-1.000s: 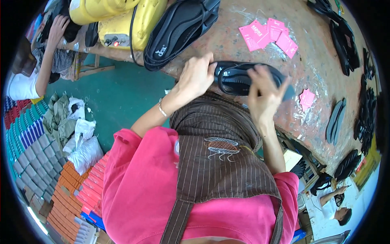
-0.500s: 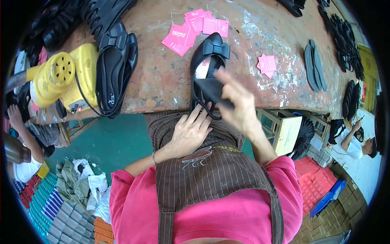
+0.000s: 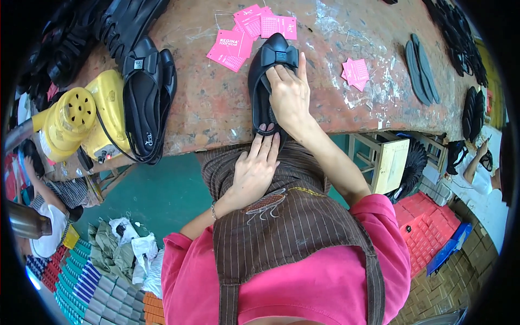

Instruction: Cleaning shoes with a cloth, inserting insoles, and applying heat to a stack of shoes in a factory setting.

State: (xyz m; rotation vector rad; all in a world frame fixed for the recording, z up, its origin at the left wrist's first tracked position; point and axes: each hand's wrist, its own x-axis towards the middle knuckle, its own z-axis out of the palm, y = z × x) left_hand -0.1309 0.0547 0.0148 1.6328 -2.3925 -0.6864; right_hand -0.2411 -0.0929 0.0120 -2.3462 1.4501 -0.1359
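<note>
A black flat shoe (image 3: 253, 86) with a bow lies toe-away at the table's front edge. My right hand (image 3: 291, 100) reaches into it, fingers under the bow and thumb along the bow's right end. At the heel, my left hand (image 3: 255, 169) has its fingers hooked over the back rim, tips inside the shoe. The shoe's visible inside is dark; the insole under my right hand is mostly hidden.
Pink tags (image 3: 230, 49) lie left of the toe, with a smaller pink stack (image 3: 356, 73) at right. Two grey insoles (image 3: 421, 69) sit farther right. Left are a black shoe pair (image 3: 145, 103) and a yellow machine (image 3: 78, 116) with a cord. A wooden stool (image 3: 390, 165) stands below the table edge.
My right hand has moved up and into the shoe; the dark insole it held is now inside. The pale patch inside no longer shows. My left hand stays at the heel.
</note>
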